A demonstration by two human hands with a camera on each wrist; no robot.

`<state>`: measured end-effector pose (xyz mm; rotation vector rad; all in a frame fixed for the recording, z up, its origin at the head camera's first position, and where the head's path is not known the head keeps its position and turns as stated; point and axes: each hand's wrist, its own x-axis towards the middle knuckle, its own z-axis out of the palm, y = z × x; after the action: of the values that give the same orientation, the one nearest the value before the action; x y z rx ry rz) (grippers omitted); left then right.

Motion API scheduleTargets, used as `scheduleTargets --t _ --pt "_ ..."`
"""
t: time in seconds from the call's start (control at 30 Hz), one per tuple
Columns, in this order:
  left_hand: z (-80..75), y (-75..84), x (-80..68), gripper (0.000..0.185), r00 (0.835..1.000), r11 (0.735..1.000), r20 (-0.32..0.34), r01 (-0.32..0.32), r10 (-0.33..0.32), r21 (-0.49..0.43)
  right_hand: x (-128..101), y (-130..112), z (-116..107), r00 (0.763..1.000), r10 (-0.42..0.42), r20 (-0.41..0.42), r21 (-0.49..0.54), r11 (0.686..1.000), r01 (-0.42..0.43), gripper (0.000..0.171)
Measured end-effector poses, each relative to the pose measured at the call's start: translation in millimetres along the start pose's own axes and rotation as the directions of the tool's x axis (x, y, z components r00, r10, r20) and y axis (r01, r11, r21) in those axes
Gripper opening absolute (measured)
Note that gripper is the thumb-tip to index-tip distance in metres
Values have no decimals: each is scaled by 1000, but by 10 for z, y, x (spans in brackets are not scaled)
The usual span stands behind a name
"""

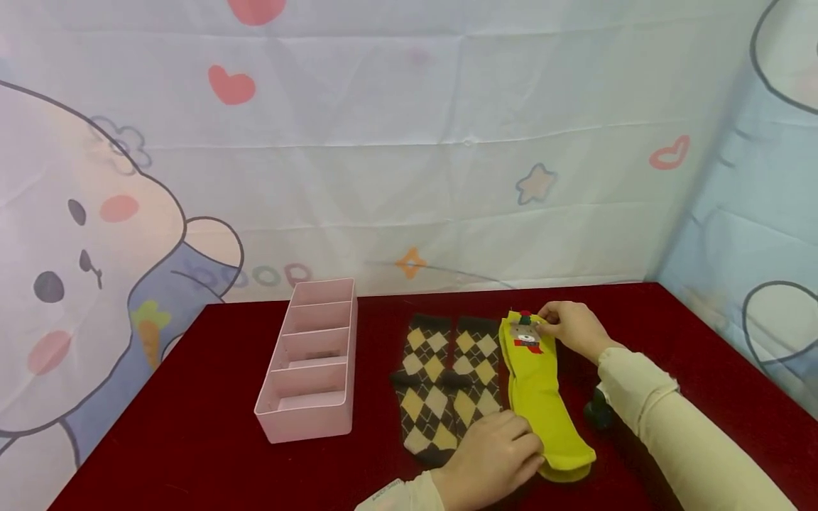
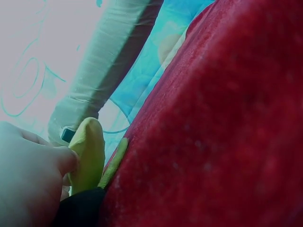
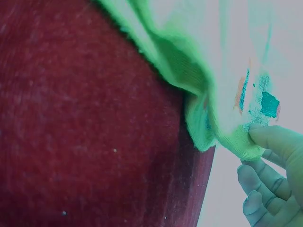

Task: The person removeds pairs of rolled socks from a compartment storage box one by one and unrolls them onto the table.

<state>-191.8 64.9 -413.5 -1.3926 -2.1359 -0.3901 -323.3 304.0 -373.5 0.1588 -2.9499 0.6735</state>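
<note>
The right hand point(image 1: 574, 328) pinches the cuff end of the yellow sock point(image 1: 539, 397), thumb and fingers closed on the fabric beside its small bear patch point(image 1: 527, 336). In the right wrist view the fingertips point(image 3: 270, 140) clamp a fold of that cuff, which is lifted a little off the red cloth. The left hand point(image 1: 495, 458) grips the toe end of the same sock near the front edge of the counter point(image 1: 192, 426); the left wrist view shows the thumb point(image 2: 64, 161) pressed against the raised yellow toe point(image 2: 89, 153), so this hand too is closed on the sock. The sock lies stretched between the two hands, running from the front edge toward the back, right of the counter's middle (it looks like two yellow layers stacked, though I cannot tell for sure).

Just to its left, touching or nearly so, two argyle socks point(image 1: 447, 387) lie flat side by side, dark with yellow and cream diamonds, cuffs toward the back edge. Farther left, well apart from them, stands a pink organizer point(image 1: 311, 362) with four compartments in a row, its long side running front to back. A small dark object point(image 1: 598, 411) sits on the counter under the right forearm, too hidden to name. A cartoon curtain point(image 1: 409, 142) hangs behind the back edge.
</note>
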Motion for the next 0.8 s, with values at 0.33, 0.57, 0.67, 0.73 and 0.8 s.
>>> scheduleTargets --t 0.33,0.57,0.67,0.73,0.8 --pt "14 12 25 5 998 999 -57 19 -20 -28 -29 41 -69 1000 23 0 9 1000 -23 27" --pt "6 15 58 5 998 998 -52 42 -44 -39 -27 90 -105 1000 27 -5 -7 1000 -27 27" --pt "-2 21 80 5 997 997 -45 57 -59 -45 -32 102 -127 999 33 -7 -17 999 -33 26" --pt "-8 29 97 6 997 997 -47 64 -66 -43 -42 108 -142 999 33 -5 -24 999 -33 25" --pt "-13 40 116 6 996 997 -56 66 -68 -39 -49 121 -152 999 35 -5 -31 999 -35 23"
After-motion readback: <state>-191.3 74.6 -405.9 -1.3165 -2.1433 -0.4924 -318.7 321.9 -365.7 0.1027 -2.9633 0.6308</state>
